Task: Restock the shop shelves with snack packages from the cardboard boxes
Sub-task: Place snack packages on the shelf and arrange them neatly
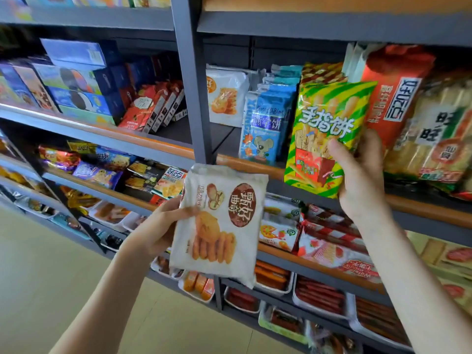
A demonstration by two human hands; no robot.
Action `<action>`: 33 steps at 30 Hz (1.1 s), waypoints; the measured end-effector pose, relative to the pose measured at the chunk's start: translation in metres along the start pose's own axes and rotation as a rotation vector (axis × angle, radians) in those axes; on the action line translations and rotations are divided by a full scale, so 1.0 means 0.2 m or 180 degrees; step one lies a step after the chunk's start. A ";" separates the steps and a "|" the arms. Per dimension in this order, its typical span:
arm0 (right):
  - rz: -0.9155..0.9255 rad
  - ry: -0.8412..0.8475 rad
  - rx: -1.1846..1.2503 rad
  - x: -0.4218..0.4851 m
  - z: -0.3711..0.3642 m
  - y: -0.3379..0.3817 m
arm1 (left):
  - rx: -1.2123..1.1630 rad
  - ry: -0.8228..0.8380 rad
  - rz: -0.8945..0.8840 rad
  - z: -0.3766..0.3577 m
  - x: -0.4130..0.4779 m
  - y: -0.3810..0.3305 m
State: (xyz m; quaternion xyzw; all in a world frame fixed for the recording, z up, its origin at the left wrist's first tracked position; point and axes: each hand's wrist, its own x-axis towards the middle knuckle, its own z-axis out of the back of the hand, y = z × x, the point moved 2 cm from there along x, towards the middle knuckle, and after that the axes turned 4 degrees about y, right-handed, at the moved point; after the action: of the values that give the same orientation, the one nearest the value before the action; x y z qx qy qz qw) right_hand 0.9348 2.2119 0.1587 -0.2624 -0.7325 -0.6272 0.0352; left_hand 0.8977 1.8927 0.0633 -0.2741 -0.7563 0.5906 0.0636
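Head view: left hand (158,226) firm around white cookie pack (222,241), right hand (360,180) around green-striped pack (329,123).

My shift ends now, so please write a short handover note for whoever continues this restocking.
Left hand grips a white cookie bag in front of the shelves, not placed.
Right hand grips a green finger-biscuit bag at the upper shelf rail, between blue bags and red bags.
Done: neither bag is seated yet.
Left: seat the green bag; the white one probably goes by the similar white bag further left. Cardboard boxes not in view.
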 end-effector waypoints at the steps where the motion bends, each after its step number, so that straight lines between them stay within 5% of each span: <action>1: 0.0182 -0.0200 -0.0446 0.03 0.01 0.01 | -0.0005 -0.0031 -0.0113 0.00 0.01 -0.02; 4: 0.0438 -0.0579 -0.1625 0.10 0.02 0.01 | -0.0068 -0.0059 -0.0398 0.00 0.04 -0.07; 15: 0.0466 0.0057 -0.1680 0.18 -0.15 -0.06 | -0.0260 0.0101 -0.0877 -0.15 0.11 -0.11; 20: 0.1107 -0.0015 -0.3378 0.19 -0.13 -0.07 | -0.0270 -0.0045 -0.0899 -0.19 0.12 -0.12; 26: 0.0232 0.0345 -0.4047 0.17 -0.06 -0.09 | -0.0371 -0.0029 -0.1042 -0.23 0.12 -0.15; 33: 0.0375 -0.0186 -0.4203 0.17 -0.07 -0.10 | -0.0281 -0.0047 -0.1025 -0.28 0.13 -0.17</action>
State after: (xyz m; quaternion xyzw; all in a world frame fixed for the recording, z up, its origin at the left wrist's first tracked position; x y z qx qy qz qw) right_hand 0.8936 2.2083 0.1573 -0.2853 -0.1794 -0.9340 -0.1187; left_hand 0.8888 1.9487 0.1053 -0.1474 -0.8162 0.5410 0.1398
